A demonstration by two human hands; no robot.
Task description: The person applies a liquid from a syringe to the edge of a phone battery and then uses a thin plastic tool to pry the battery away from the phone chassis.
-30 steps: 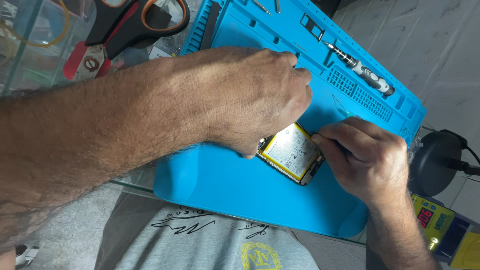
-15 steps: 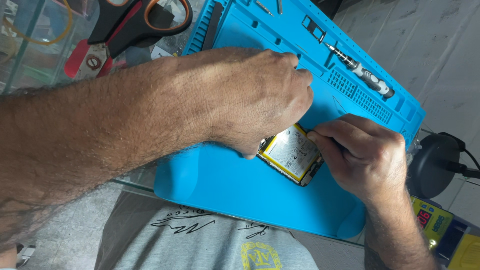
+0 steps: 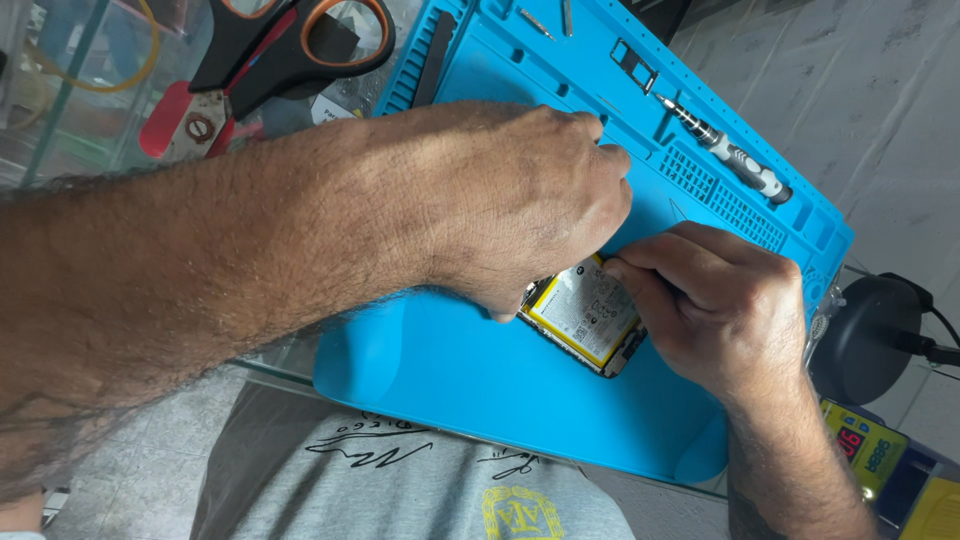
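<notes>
Blue silicone mat (image 3: 480,400) carries an opened phone (image 3: 585,315), covered by the left hand (image 3: 520,200), fingers curled down on it. At its edge the right hand (image 3: 720,300) is pressed, fingers bunched together, apparently pinching something unseen.

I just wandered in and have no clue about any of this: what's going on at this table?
A person is bent over a blue work mat with both bare hands on an opened phone, its back off and its yellowish battery showing. The left hand covers and steadies the phone's upper part, while the right hand pinches at its edge; whether it holds a small tool is hidden. A small screwdriver lies in the mat's tray, and scissors with orange handles sit beyond the mat.
</notes>
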